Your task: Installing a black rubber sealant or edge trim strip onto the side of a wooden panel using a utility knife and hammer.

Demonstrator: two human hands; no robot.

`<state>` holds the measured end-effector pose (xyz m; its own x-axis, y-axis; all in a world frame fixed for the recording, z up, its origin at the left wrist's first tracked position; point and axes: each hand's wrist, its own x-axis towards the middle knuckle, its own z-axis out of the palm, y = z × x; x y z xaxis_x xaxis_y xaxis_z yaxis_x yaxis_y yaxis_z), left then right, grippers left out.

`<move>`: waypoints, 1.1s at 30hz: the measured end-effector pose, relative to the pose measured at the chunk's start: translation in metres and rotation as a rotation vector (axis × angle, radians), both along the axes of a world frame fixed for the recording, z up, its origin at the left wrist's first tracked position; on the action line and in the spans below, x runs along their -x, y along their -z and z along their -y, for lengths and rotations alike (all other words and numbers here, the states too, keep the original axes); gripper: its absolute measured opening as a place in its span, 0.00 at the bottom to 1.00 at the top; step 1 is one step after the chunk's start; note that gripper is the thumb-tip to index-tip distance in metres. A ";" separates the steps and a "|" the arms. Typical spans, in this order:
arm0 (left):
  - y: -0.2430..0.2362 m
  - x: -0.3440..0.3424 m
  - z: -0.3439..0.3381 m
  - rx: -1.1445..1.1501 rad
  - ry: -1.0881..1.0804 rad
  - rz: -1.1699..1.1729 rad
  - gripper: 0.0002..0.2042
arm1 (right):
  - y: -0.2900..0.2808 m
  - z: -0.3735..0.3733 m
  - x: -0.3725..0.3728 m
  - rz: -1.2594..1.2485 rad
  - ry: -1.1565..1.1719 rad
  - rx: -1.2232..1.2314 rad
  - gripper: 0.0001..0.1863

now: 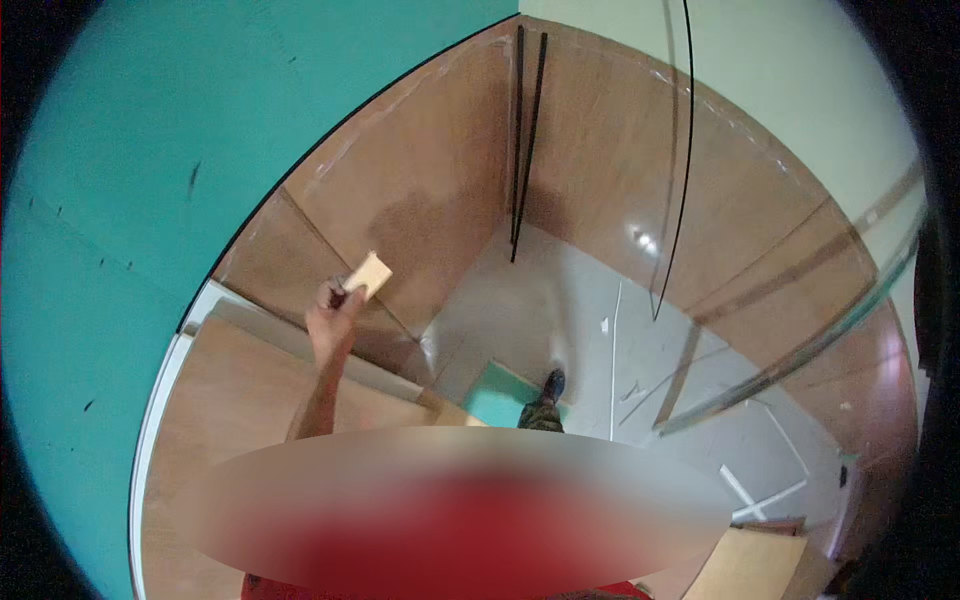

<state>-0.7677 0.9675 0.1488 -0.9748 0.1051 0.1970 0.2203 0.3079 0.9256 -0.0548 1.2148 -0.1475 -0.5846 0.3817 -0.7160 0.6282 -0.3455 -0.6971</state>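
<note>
While the left hand [333,314] pinches a pale block [370,277] by its lower-left end, left of centre in the head view, most of the block's face is uncovered. Whether it touches the brown wall [440,150] behind it cannot be told. The grip should probably be light but sure, fingertips clear of the free edge, so the block does not twist. The right hand is out of sight. Footing matters too: the boot [555,384], below centre, is by the green sheet [495,398], which might slip.
</note>
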 end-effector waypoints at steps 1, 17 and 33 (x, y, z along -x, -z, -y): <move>-0.022 0.012 -0.039 0.120 -0.088 0.015 0.10 | 0.006 -0.055 0.023 -0.021 -0.065 -0.050 0.17; -0.118 0.281 -0.360 0.404 -0.278 -0.418 0.10 | -0.321 -0.503 0.702 -0.427 -0.380 -0.479 0.27; -0.105 0.596 -0.633 0.348 -0.304 -0.976 0.07 | -0.496 -0.579 1.060 -0.845 -0.497 -0.760 0.30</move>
<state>-1.3636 1.6002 0.2543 -0.4074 0.0858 0.9092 0.6858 0.6862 0.2426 -1.1145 1.7939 0.3484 -0.9552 0.1397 0.2610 -0.1679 0.4704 -0.8664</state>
